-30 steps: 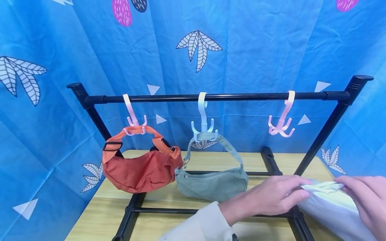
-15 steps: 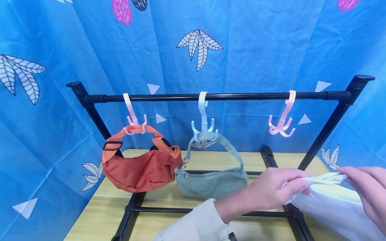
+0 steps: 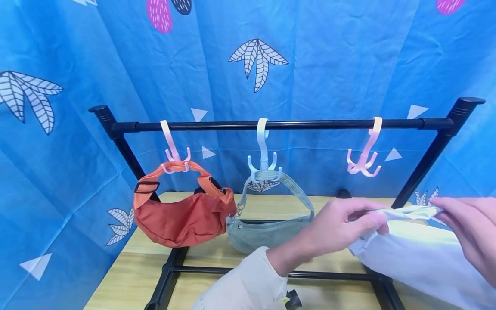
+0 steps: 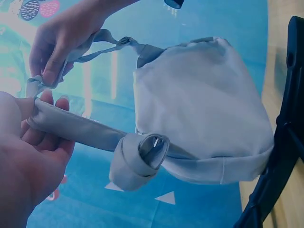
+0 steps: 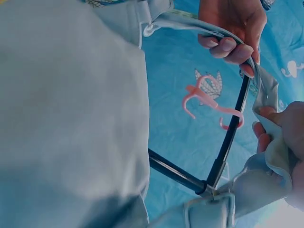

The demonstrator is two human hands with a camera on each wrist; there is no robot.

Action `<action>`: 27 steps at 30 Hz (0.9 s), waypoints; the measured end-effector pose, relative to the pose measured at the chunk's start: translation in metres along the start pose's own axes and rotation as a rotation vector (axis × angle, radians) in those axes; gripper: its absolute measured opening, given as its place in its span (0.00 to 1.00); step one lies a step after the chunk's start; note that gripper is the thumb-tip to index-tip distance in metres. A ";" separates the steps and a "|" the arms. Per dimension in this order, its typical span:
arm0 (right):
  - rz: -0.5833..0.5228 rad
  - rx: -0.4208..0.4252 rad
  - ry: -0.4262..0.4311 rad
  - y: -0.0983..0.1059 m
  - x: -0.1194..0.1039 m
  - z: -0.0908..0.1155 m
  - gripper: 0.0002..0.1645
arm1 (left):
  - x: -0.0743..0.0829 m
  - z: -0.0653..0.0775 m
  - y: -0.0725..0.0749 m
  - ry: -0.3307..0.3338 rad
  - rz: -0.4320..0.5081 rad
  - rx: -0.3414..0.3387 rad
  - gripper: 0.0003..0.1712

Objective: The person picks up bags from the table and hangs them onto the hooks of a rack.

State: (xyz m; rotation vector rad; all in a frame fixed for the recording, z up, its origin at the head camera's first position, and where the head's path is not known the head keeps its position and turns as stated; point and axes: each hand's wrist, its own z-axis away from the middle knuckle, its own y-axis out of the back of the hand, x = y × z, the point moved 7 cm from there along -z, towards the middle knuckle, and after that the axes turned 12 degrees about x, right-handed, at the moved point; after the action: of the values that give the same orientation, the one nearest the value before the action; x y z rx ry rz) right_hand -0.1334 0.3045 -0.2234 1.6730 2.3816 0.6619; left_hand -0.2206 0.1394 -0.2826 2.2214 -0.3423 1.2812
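Note:
A pale, light-coloured shoulder bag (image 3: 418, 258) hangs below its strap (image 3: 410, 212) at the right of the head view. My left hand (image 3: 337, 226) pinches one part of the strap, and my right hand (image 3: 470, 228) grips it a short way to the right. In the left wrist view a loop of strap is wound into a knot (image 4: 135, 161) beside the bag body (image 4: 199, 104). The right wrist view has the strap running between both hands, with a buckle (image 5: 209, 209) lower down. Nearest to the hands on the rack is a bare pink hook (image 3: 364, 159).
A black rack (image 3: 317, 125) stands on a wooden table (image 3: 120, 275) before a blue patterned curtain (image 3: 329, 56). A red bag (image 3: 186, 219) hangs from the left pink hook (image 3: 170, 144). From the blue hook (image 3: 263, 150) in the middle hangs a grey-green bag (image 3: 259, 234).
Both hands have risen, the left also shifting slightly left, and the pale bag has come up with them into fuller view. The hung bags and hooks stay in place.

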 end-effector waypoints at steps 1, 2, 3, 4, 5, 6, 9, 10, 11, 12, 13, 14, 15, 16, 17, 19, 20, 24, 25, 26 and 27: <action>-0.001 0.009 0.018 0.001 -0.001 -0.002 0.48 | 0.001 -0.001 0.002 0.002 0.012 0.008 0.18; -0.002 0.013 0.033 0.001 -0.003 -0.005 0.48 | 0.002 -0.001 0.004 0.005 0.020 0.015 0.17; -0.003 0.020 0.043 0.001 -0.003 -0.007 0.48 | 0.002 -0.002 0.005 0.009 0.027 0.020 0.17; -0.008 0.028 0.049 0.001 -0.004 -0.008 0.48 | 0.003 -0.003 0.007 0.008 0.034 0.023 0.17; -0.014 0.038 0.054 0.001 -0.004 -0.009 0.48 | 0.004 -0.003 0.008 0.011 0.039 0.028 0.17; -0.018 0.032 0.052 0.000 -0.004 -0.010 0.48 | 0.004 -0.003 0.009 0.015 0.047 0.034 0.17; -0.065 0.060 0.065 -0.001 -0.005 -0.013 0.45 | 0.005 -0.004 0.013 0.019 0.068 0.059 0.16; -0.070 0.060 0.073 -0.001 -0.005 -0.014 0.44 | 0.006 -0.005 0.015 0.018 0.075 0.068 0.16; -0.079 0.067 0.079 -0.001 -0.005 -0.015 0.43 | 0.006 -0.005 0.016 0.018 0.072 0.078 0.16; -0.086 0.074 0.092 -0.001 -0.005 -0.017 0.43 | 0.006 -0.006 0.017 0.019 0.070 0.085 0.16; -0.087 0.089 0.115 -0.001 -0.005 -0.018 0.42 | 0.005 -0.007 0.019 0.022 0.064 0.093 0.16; -0.078 0.094 0.140 -0.001 -0.006 -0.019 0.42 | 0.005 -0.007 0.020 0.023 0.058 0.099 0.16; -0.070 0.090 0.157 -0.001 -0.006 -0.020 0.42 | 0.005 -0.008 0.021 0.022 0.052 0.105 0.16; -0.075 0.100 0.175 -0.001 -0.007 -0.022 0.41 | 0.005 -0.008 0.022 0.020 0.042 0.112 0.16; -0.085 0.116 0.193 -0.001 -0.007 -0.023 0.41 | 0.005 -0.009 0.023 0.018 0.029 0.120 0.16; -0.096 0.128 0.215 -0.002 -0.008 -0.025 0.40 | 0.005 -0.009 0.025 0.009 0.009 0.140 0.16; -0.103 0.126 0.214 -0.002 -0.009 -0.026 0.41 | 0.006 -0.010 0.027 0.000 -0.004 0.151 0.15; -0.098 0.086 0.183 -0.005 -0.010 -0.031 0.44 | 0.008 -0.011 0.033 -0.043 -0.024 0.201 0.14; -0.086 0.068 0.177 -0.006 -0.011 -0.032 0.45 | 0.009 -0.011 0.034 -0.054 -0.024 0.212 0.14; -0.065 0.040 0.172 -0.007 -0.011 -0.034 0.46 | 0.010 -0.012 0.036 -0.067 -0.027 0.223 0.14; -0.050 0.020 0.167 -0.008 -0.011 -0.034 0.47 | 0.011 -0.012 0.037 -0.076 -0.023 0.233 0.14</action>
State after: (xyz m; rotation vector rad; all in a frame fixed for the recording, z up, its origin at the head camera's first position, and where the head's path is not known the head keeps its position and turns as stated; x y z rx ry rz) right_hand -0.1489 0.2831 -0.1975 1.6196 2.5421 0.8009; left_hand -0.2412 0.1165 -0.2558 2.4662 -0.2035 1.2830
